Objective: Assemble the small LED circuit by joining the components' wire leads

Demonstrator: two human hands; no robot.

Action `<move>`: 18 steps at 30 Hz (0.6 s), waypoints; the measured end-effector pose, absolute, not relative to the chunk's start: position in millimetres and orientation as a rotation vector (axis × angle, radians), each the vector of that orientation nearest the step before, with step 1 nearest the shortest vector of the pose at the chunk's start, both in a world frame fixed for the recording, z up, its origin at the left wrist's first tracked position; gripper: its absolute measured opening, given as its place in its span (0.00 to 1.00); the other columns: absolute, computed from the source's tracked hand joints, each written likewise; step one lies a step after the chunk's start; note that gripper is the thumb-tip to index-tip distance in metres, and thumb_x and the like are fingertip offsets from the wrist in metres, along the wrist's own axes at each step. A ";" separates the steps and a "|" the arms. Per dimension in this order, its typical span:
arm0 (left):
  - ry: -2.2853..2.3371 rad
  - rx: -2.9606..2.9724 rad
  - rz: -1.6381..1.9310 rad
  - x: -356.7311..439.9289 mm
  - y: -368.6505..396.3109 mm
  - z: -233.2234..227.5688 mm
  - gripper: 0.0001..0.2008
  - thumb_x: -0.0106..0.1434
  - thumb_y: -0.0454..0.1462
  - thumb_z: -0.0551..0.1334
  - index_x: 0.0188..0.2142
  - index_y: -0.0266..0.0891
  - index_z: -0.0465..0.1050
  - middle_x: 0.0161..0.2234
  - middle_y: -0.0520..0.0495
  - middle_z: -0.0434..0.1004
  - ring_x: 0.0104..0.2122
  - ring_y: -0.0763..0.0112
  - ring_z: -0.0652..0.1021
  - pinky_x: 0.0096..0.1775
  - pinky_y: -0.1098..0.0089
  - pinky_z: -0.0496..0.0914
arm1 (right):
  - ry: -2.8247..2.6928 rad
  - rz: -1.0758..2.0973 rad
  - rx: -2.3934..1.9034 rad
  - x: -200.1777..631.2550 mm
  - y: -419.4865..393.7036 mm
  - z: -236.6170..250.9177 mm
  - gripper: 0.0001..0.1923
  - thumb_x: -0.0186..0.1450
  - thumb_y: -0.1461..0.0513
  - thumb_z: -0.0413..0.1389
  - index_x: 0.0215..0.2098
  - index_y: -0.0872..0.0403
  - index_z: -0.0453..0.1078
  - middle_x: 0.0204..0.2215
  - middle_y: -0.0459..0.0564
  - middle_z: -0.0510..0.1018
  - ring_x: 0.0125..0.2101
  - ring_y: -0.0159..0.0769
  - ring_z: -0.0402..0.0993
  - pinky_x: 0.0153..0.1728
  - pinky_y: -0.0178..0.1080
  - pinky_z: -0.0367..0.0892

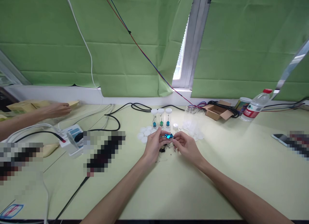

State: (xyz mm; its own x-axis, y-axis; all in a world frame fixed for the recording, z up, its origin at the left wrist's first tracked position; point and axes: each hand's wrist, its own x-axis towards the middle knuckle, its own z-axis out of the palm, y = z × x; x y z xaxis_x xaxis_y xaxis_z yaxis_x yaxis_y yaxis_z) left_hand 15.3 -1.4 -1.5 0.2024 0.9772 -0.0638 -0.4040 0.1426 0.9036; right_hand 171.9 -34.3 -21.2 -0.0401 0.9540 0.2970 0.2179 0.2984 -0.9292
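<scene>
My left hand [153, 145] and my right hand [187, 146] meet over the table, fingers closed on a small shiny blue piece [168, 136] between them. Its exact kind is too small to make out. Just under the hands lies a small black part [162, 150], with thin wire-like bits around it. Behind them stand three clear tubes with white caps [161, 111], holding blue and green pieces on thin stems. White round caps [144, 134] lie left of the tubes. To the right are clear plastic pieces [193, 129] and a single white cap [175, 126].
An open cardboard box [216, 113], a can [242, 105] and a water bottle [256, 106] stand at the back right. A phone [280, 139] lies far right. At left are a power strip [72, 137], cables and another person's hand [59, 110].
</scene>
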 end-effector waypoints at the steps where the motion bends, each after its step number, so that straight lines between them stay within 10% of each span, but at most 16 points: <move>1: 0.809 0.887 1.173 15.3 -1.1 -1.4 0.19 0.60 0.48 0.64 0.31 0.32 0.77 0.39 0.37 0.80 0.32 0.65 0.79 0.39 0.64 0.76 | -1.501 0.871 -1.132 171.8 -34.2 -21.3 0.14 0.65 0.51 0.58 0.37 0.53 0.67 0.25 0.46 0.73 0.24 0.35 0.74 0.24 0.36 0.68; 18: 0.776 0.821 1.162 15.5 -1.2 1.5 0.15 0.59 0.43 0.66 0.31 0.30 0.79 0.40 0.35 0.80 0.38 0.58 0.81 0.47 0.58 0.75 | -1.379 0.894 -1.105 171.9 -31.7 -19.8 0.15 0.64 0.50 0.58 0.33 0.53 0.66 0.21 0.45 0.73 0.22 0.34 0.73 0.23 0.37 0.71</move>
